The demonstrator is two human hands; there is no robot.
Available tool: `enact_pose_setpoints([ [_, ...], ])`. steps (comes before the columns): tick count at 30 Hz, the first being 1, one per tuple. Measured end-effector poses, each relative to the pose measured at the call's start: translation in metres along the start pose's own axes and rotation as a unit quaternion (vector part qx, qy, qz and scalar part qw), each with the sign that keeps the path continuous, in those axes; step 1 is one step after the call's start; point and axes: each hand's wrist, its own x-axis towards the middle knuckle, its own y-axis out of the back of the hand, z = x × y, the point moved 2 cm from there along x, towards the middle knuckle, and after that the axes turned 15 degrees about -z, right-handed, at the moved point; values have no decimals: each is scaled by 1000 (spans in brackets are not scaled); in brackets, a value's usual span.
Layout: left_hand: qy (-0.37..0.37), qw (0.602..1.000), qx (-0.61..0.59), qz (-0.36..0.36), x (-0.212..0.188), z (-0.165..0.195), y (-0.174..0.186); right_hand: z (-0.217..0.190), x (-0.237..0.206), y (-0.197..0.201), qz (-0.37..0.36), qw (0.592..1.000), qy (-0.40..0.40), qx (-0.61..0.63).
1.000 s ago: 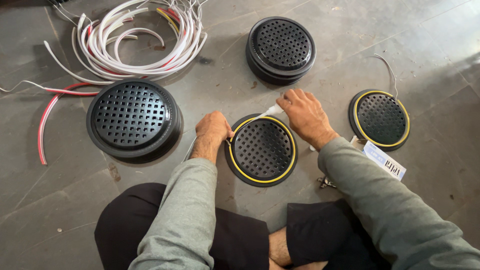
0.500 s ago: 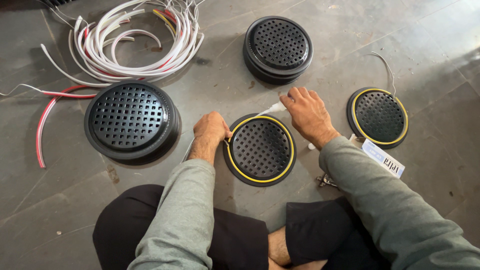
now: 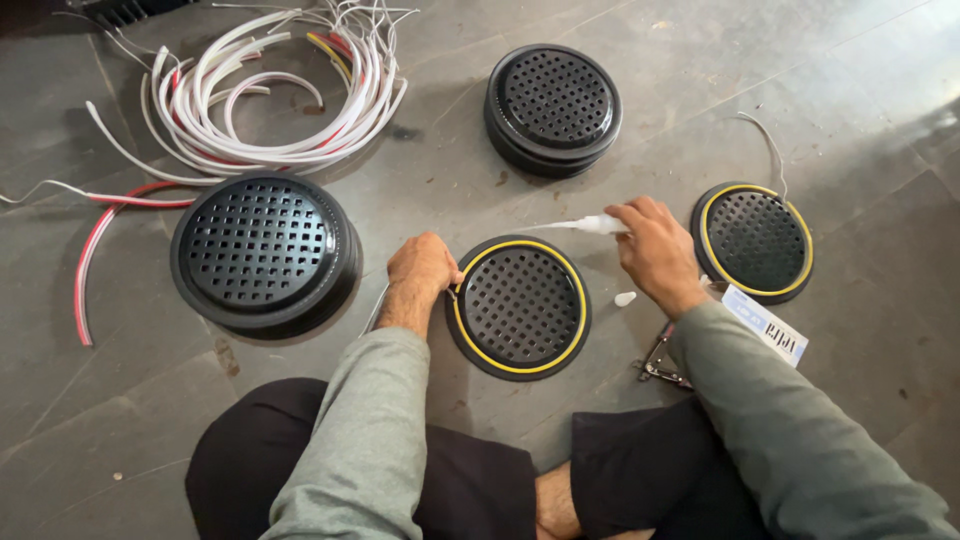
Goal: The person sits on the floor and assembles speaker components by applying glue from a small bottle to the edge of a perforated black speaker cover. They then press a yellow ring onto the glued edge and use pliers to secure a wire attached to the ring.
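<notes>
the yellow-rimmed grille [image 3: 520,306] lies flat between the hands. the left hand [image 3: 423,265] pinches its left edge; the right hand [image 3: 655,252] grips a white tube [image 3: 592,224], nozzle pointing left over its upper right edge.

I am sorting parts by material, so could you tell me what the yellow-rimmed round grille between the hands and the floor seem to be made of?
The yellow-rimmed round black grille looks like moulded plastic: matte, with even square holes. The grey floor looks like stone slabs: mottled, with joint lines.
</notes>
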Motion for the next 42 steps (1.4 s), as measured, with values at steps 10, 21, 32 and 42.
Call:
enact_pose_setpoints([
  [10, -10, 998, 56, 0, 1, 6, 0, 110, -22, -22, 98, 887, -281, 352],
  [21, -12, 998, 67, 2, -6, 9, -2, 127, -21, -50, 133, 891, -258, 350],
  [32, -20, 995, 92, 11, -6, 11, -2, 123, -30, -60, 106, 895, -288, 324],
  [42, -141, 977, 130, 95, -15, 35, -1, 58, -45, -54, 232, 876, -191, 378],
])
